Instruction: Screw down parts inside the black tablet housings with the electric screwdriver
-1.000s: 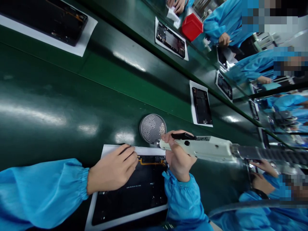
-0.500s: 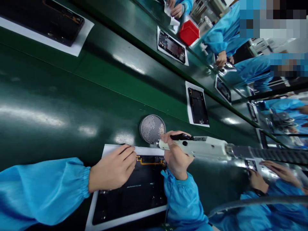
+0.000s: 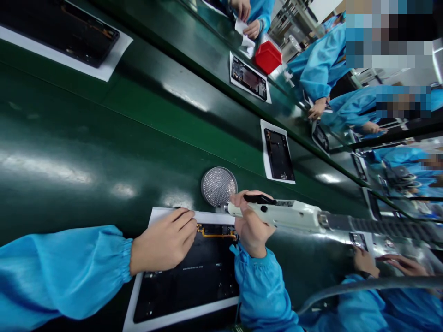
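Observation:
A black phone frame lies on a white paper sheet, with a gold-orange flex cable along its upper edge. My left hand rests with its fingers together on the paper and the frame's edge, holding nothing. My right hand grips a white electric screwdriver. The screwdriver's tip sits beside a round metal mesh tray of small screws, close to the tray's rim. Whether the tip touches the tray is hidden.
A green conveyor belt carries more black frames on paper, such as one nearby. Further along stand a red box and co-workers in blue smocks. A co-worker's hand is at lower right, beyond the screwdriver's ribbed hose.
The whole view has shifted slightly, so the far frames sit further left. My hands stay about in place. The co-workers' hands at the lower right and upper right have moved.

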`<state>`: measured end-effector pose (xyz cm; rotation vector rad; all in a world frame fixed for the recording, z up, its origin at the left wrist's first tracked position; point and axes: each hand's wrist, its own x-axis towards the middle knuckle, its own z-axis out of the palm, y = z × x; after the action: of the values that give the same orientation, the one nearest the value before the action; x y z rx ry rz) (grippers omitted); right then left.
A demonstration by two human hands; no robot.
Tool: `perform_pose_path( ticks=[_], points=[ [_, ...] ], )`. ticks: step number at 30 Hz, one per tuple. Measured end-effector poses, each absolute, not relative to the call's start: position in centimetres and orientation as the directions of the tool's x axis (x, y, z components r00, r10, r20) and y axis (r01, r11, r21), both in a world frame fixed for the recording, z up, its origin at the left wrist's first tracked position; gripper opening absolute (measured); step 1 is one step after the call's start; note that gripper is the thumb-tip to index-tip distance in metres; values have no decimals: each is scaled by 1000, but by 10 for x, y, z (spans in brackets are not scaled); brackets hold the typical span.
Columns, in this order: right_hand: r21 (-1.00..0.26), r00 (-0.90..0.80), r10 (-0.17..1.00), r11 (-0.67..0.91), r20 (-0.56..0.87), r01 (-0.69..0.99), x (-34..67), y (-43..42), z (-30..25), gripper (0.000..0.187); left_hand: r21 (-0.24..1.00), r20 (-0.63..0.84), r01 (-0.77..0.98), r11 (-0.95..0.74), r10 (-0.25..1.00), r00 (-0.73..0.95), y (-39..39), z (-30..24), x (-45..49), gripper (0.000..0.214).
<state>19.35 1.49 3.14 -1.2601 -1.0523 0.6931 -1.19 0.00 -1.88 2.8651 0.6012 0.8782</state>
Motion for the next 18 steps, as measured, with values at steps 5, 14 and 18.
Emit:
perform_pose_path(
  ticks=[5, 14, 18],
  points=[
    [-970, 389, 890, 238, 237, 46, 192, 14, 31, 17, 191, 524, 329, -925, 379, 762, 1, -19, -12, 25],
    [-930, 278, 895, 368, 349, -16, 191, 1, 64, 26, 222, 485, 366, -904, 428, 763, -2, -18, -12, 25],
    [-965, 98, 961, 260, 257, -18, 179, -14, 63, 28, 228, 491, 370, -901, 435, 755, 0, -15, -11, 24]
  ],
)
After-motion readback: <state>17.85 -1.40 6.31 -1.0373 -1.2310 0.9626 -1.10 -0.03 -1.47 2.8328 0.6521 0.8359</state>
